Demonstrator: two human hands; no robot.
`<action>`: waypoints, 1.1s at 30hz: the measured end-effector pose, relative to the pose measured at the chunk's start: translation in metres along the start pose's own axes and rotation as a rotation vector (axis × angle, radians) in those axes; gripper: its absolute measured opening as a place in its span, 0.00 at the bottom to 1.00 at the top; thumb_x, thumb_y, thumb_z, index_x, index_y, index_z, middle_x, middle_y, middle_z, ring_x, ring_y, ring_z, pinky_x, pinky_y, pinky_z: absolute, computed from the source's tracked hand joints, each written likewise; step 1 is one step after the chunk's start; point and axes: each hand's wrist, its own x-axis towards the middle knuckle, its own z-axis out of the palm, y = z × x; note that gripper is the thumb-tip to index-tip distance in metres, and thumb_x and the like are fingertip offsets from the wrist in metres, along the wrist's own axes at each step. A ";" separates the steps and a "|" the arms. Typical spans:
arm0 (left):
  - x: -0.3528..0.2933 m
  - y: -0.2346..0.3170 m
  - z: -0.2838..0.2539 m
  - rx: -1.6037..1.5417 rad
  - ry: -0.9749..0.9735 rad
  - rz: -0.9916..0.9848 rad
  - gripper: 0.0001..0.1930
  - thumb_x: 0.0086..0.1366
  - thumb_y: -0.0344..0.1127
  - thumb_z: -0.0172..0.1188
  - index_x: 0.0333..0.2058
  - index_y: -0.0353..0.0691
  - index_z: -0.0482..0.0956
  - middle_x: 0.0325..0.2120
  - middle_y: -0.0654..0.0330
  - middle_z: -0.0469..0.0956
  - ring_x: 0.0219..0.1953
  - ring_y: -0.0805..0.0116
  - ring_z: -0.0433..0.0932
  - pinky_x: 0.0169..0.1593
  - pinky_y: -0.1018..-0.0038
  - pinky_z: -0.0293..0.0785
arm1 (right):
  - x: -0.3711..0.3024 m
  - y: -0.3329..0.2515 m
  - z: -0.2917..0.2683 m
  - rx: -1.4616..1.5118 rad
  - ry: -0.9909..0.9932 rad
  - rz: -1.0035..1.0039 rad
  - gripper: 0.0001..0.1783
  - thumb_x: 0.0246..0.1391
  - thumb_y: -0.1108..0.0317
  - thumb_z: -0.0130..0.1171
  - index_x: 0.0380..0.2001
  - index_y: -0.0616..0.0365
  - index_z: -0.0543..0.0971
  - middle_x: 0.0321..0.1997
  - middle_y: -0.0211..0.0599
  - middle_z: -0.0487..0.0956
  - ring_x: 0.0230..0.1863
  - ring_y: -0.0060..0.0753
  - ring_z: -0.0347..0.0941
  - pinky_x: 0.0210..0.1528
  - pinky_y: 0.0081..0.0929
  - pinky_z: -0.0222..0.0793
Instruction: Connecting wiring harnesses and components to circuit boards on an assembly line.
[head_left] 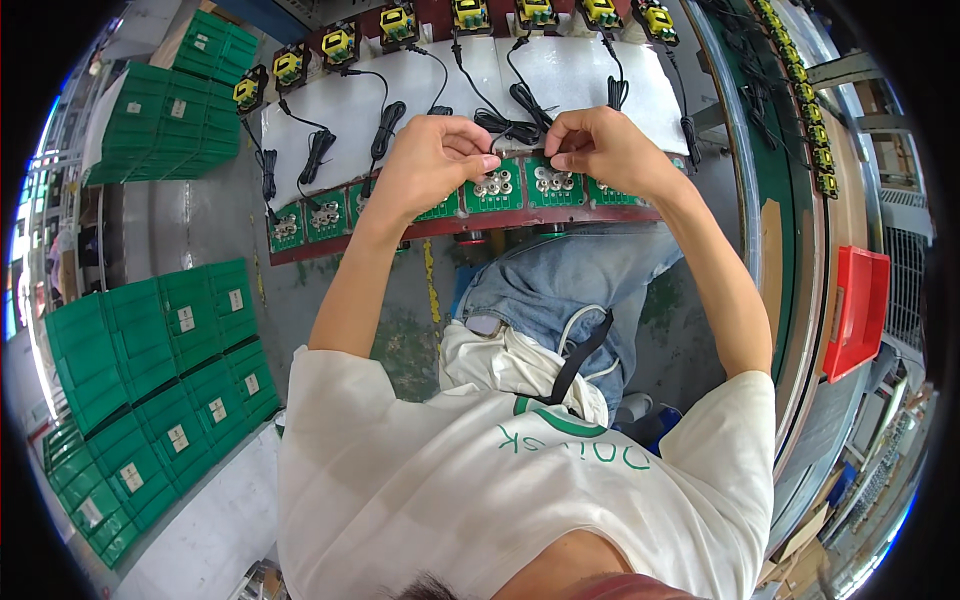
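Both my hands are pinched on a thin black cable (520, 132) just above the front edge of the bench (420, 228). My left hand (432, 160) and right hand (598, 148) nip it between them, fingertips nearly touching, the cable's free length running away from me. Directly below sit green circuit boards (493, 187) in a row. Farther back lie bundled black cords (388, 122) on white sheet (350, 110), then yellow transformers (338, 45) along the far rim.
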 end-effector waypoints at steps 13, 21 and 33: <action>0.009 0.002 -0.003 -0.004 -0.080 -0.082 0.07 0.62 0.20 0.73 0.39 0.28 0.87 0.27 0.57 0.86 0.27 0.71 0.85 0.34 0.79 0.79 | -0.015 0.005 0.016 -0.012 0.184 -0.049 0.11 0.58 0.85 0.69 0.44 0.65 0.86 0.34 0.33 0.85 0.35 0.24 0.78 0.43 0.24 0.77; 0.014 0.000 -0.002 -0.004 -0.068 -0.084 0.06 0.63 0.20 0.73 0.39 0.29 0.86 0.27 0.57 0.86 0.27 0.71 0.85 0.34 0.79 0.79 | -0.040 0.007 0.025 0.076 0.332 -0.113 0.12 0.60 0.82 0.70 0.47 0.66 0.86 0.39 0.35 0.86 0.38 0.25 0.80 0.46 0.24 0.78; 0.019 -0.001 -0.005 -0.017 -0.098 -0.106 0.06 0.64 0.19 0.72 0.39 0.31 0.85 0.30 0.58 0.86 0.28 0.73 0.83 0.37 0.81 0.80 | -0.133 0.027 0.063 0.431 0.541 0.087 0.08 0.62 0.76 0.71 0.44 0.66 0.87 0.39 0.33 0.87 0.36 0.24 0.78 0.44 0.22 0.76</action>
